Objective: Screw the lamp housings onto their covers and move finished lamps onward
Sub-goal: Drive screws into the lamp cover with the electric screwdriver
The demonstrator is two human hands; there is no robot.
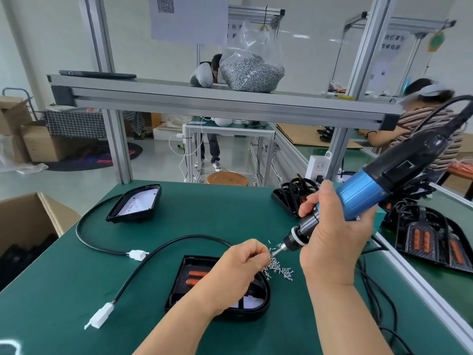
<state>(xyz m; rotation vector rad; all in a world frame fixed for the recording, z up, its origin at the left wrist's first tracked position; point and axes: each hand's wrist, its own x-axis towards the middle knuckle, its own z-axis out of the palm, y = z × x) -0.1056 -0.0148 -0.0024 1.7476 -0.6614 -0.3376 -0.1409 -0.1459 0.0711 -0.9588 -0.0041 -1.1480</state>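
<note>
While right fingers [308, 204] grip the screwdriver [366, 190], left fingers [256, 252] pinch a screw [270, 256], left forearm [184, 319] covering lamp [189, 276]

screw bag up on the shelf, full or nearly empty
Partly full: the clear screw bag on the shelf holds a thick heap of screws in its lower half; its upper half is slack and empty.

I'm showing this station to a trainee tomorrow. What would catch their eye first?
The blue electric screwdriver stands out, gripped in the right hand at centre right, while the left hand pinches a screw at its tip by loose screws. Under the left forearm lies a black lamp on the green table; a bag of screws sits on the shelf above.
</note>
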